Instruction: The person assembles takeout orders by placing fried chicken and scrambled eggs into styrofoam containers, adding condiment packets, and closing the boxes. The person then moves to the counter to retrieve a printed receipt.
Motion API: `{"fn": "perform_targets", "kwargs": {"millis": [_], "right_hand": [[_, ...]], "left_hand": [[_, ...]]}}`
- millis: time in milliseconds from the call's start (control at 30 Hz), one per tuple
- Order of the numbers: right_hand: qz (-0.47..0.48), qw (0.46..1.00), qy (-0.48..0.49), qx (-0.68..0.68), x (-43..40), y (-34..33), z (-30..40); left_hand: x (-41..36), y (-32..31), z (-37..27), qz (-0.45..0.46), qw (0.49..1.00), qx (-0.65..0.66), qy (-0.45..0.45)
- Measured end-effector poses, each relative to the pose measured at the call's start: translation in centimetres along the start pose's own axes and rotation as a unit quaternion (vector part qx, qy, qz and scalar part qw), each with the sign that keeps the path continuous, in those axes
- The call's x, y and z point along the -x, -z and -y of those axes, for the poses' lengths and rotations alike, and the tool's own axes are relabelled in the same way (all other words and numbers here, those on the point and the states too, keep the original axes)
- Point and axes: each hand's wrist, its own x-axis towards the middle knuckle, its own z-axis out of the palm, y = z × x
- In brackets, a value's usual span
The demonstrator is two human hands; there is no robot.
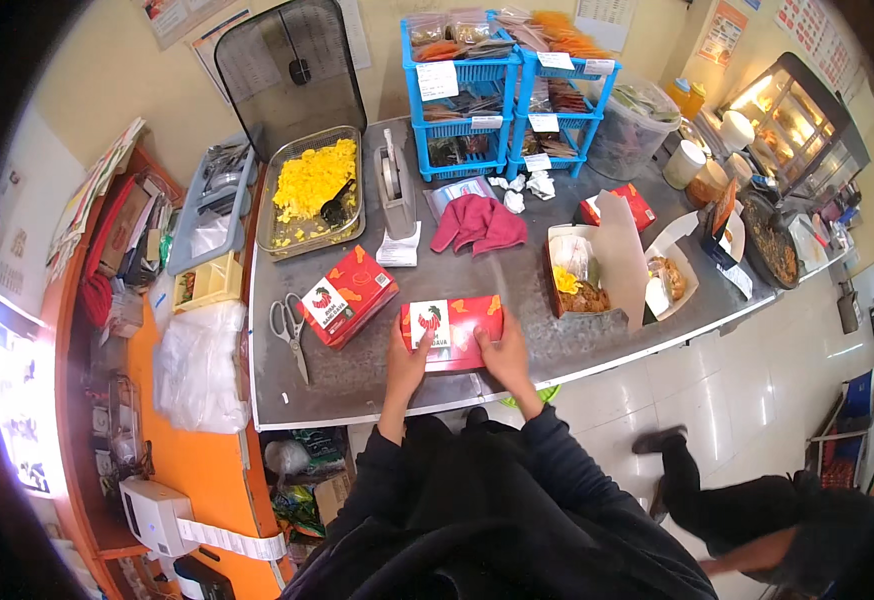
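Note:
A closed red cardboard food box (pixel 474 315) with a white printed panel is held level above the near edge of the dark counter. My left hand (pixel 407 362) grips its left end, thumb on the front face. At the opposite end, my right hand (pixel 507 354) holds it with the thumb pressed on top. A second closed red box (pixel 350 297) stands to the left, beside metal scissors (pixel 292 330). To the right, one open box (pixel 585 281) contains wrapped rice, a yellow portion and browned food. Another open box (pixel 666 277) holds similar food.
A metal tray (pixel 309 225) of yellow food holds a black scoop. Behind are a tape dispenser (pixel 395 184), a pink cloth (pixel 478 223) and blue basket racks (pixel 463 120). A dark pan (pixel 771 240) stands at the right. A person (pixel 752 510) is on the floor side, right.

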Motion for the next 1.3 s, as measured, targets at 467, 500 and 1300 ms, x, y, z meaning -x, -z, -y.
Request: {"fn": "perform_targets", "kwargs": {"millis": [467, 500, 1300], "right_hand": [[0.251, 0.949, -0.149, 0.117, -8.2, 4.8, 2.8], [0.246, 0.949, -0.149, 0.132, -8.2, 5.0, 3.1], [0.284, 0.894, 0.28, 0.205, -3.6, 6.8, 1.8]], "left_hand": [[-3.3, 3.6, -8.3, 0.072, 0.963, -0.256, 0.051], [-3.2, 3.4, -8.9, 0.088, 0.963, -0.247, 0.07], [-4.7, 3.8, -5.1, 0.27, 0.708, -0.482, -0.44]]}}
